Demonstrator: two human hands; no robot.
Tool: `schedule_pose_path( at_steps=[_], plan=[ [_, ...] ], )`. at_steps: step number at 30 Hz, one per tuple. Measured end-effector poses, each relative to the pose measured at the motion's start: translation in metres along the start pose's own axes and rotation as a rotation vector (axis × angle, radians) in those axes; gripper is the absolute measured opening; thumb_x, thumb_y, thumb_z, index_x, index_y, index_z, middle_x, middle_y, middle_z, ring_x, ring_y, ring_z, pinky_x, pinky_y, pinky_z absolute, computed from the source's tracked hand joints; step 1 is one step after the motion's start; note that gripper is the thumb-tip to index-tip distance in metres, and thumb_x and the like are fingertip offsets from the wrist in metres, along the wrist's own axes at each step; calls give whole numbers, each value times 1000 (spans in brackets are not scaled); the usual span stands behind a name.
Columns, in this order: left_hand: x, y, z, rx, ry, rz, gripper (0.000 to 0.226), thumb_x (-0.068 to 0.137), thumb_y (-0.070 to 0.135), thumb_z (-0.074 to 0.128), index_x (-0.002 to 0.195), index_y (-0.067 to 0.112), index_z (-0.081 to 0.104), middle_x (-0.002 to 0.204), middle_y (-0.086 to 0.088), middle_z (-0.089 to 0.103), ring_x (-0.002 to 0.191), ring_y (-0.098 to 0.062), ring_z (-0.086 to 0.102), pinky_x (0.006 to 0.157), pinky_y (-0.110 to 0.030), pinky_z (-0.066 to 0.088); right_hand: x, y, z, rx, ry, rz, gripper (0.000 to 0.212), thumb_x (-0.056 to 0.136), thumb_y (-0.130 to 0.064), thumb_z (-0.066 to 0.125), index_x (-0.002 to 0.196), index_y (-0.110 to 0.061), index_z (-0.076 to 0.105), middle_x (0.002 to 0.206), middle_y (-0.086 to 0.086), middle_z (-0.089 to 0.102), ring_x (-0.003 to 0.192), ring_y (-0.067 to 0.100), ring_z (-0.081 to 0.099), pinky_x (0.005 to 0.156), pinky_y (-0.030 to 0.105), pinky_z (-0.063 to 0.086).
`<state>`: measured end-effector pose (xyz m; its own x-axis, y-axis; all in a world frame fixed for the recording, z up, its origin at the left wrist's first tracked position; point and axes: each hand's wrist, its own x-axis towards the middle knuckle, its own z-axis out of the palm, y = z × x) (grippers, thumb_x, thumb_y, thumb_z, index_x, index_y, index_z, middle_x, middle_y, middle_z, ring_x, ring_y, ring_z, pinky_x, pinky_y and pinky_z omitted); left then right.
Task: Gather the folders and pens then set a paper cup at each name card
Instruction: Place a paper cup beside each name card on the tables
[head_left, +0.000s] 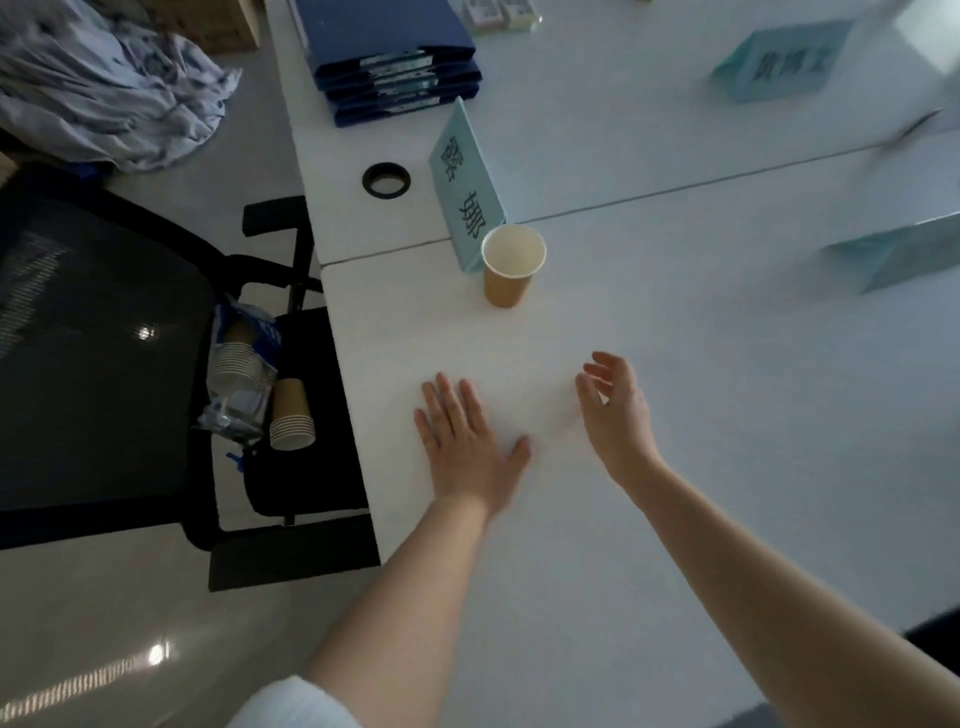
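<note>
Brown paper cup (511, 266) stands upright right beside the folded teal name card (465, 200) on the smooth white tabletop (727, 415). Left hand (465, 447) lies flat, fingers spread; right hand (615, 410) loosely open, neither holding anything. Blue folders (395, 62) stacked behind.

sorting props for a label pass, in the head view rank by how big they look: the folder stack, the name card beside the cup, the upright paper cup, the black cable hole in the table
1. folder stack, cut off by the frame's top edge
2. name card
3. paper cup
4. cable hole

The cup stands nearer the camera than the cable hole, so that gap is partly nearness.
</note>
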<state>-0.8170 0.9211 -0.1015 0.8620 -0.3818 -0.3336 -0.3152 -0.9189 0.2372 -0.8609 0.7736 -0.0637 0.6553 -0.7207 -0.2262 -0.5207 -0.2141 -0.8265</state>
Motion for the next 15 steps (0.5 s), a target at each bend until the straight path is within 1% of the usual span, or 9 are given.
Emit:
schedule_pose_path(
  at_steps=[1,3,4,6,8,11,15],
  plan=[
    [-1,-8,-5,-9,-62,31,93,91,56,42,153,4,-3,159,-23,-15,148,-38,-13,118,-47,-8,-15,6,-8,6,16,32,36,94,-17,53,129,-11,47,125,7,59,100,12,57,87,25,43],
    [-12,-24,-18,-1,-107,75,84,94,45,45,155,9,0,161,-18,-15,149,-33,-11,121,-42,-1,-50,14,-32,37,75,117,39,93,-16,55,130,-12,45,124,8,57,97,16,57,85,30,46],
    [-19,-32,-23,13,-127,81,80,95,42,45,155,10,1,161,-16,-15,149,-32,-10,122,-40,2,-63,19,-42,37,103,154,39,92,-16,56,130,-12,46,124,8,57,96,16,57,84,30,45],
    [-40,-40,-29,63,-186,115,78,97,41,43,155,12,1,162,-14,-15,149,-31,-10,121,-39,4,-94,26,-70,29,163,203,39,92,-18,56,129,-13,47,123,6,59,94,15,58,84,32,47],
    [-60,-39,-30,90,-224,128,76,98,40,43,155,11,2,162,-14,-13,149,-32,-9,121,-39,6,-121,34,-95,29,181,232,38,93,-20,55,130,-14,47,123,5,58,96,14,57,84,36,49],
    [-86,-27,-25,50,-257,149,71,99,33,44,154,5,9,162,-17,-6,149,-33,-4,120,-35,4,-154,47,-129,-6,208,266,37,94,-20,54,130,-12,48,123,4,60,95,13,56,78,27,43],
    [-129,9,-5,12,-260,198,67,98,27,46,151,2,15,162,-15,3,149,-32,0,120,-34,4,-190,69,-176,24,273,286,33,94,-16,55,126,-9,52,119,8,62,93,16,58,75,24,41]
  ],
)
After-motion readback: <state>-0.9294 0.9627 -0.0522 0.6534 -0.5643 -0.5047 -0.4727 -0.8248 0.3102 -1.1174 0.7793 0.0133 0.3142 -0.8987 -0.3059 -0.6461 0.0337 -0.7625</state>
